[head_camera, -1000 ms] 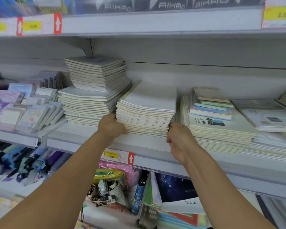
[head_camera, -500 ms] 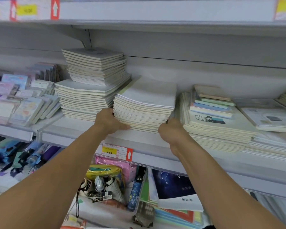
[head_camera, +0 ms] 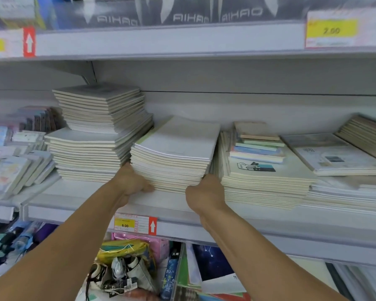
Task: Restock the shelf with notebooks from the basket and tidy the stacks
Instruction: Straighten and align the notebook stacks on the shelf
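Observation:
A stack of white notebooks (head_camera: 174, 155) lies on the grey shelf (head_camera: 74, 205), slightly askew, between a taller two-tier stack (head_camera: 96, 135) on its left and a wide stack (head_camera: 263, 183) on its right. My left hand (head_camera: 132, 181) grips the middle stack's lower front-left corner, fingers tucked into the gap beside the taller stack. My right hand (head_camera: 204, 192) is curled at the lower front-right corner, knuckles toward me, fingertips hidden between the stacks. No basket is visible.
Small colourful notebooks (head_camera: 256, 144) top the wide stack, with more flat books (head_camera: 334, 155) further right. Packaged notepads (head_camera: 13, 161) fill the left section. A price tag (head_camera: 135, 224) hangs on the shelf edge. Below are bags (head_camera: 126, 268) and exercise books (head_camera: 213, 268).
My right hand has slid from the stack's right side down to its front-right corner. The left hand stays at the front-left corner, and the stack sits a little further back.

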The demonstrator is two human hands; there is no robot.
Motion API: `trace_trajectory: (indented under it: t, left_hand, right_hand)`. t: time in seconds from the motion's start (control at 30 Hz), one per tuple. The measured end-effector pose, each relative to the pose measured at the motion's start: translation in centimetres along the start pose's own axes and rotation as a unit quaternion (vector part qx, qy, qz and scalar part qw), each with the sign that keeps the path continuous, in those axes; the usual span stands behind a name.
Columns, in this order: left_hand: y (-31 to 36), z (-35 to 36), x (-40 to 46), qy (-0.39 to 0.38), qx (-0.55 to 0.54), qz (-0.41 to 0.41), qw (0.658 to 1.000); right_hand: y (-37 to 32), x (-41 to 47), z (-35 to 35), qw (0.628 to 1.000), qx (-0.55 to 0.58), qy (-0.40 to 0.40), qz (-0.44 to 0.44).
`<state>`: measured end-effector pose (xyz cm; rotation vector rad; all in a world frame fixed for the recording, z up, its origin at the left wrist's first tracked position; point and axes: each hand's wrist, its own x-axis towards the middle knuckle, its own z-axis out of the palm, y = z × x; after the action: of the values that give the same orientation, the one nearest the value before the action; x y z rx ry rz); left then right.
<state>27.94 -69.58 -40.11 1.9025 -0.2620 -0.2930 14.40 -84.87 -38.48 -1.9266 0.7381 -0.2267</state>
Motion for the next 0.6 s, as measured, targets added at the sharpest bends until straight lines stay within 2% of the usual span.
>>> trace_trajectory:
  t: [0.13, 0.27, 0.43, 0.53, 0.6]
  left_hand:
    - [0.2, -0.2, 0.5, 0.008, 0.014, -0.002, 1.000]
    - [0.3, -0.1, 0.7, 0.055, 0.015, -0.012, 0.998]
    - [0.0, -0.1, 0.2, 0.051, 0.033, -0.007, 0.998]
    - [-0.1, -0.3, 0.2, 0.064, 0.069, 0.007, 0.996]
    - [0.1, -0.2, -0.1, 0.087, 0.102, 0.020, 0.991]
  right_hand:
    - [-0.4, 0.3, -0.5, 1.000, 0.008, 0.003, 0.002]
    - [-1.1, 1.1, 0.2, 0.999, 0.033, 0.023, 0.002]
    - [-0.5, 1.1, 0.9, 0.998, 0.048, 0.037, -0.009]
    - [-0.7, -0.1, 0.1, 0.999, 0.034, -0.002, -0.034]
    - [-0.5, -1.3, -1.3, 0.996, -0.023, -0.051, -0.071]
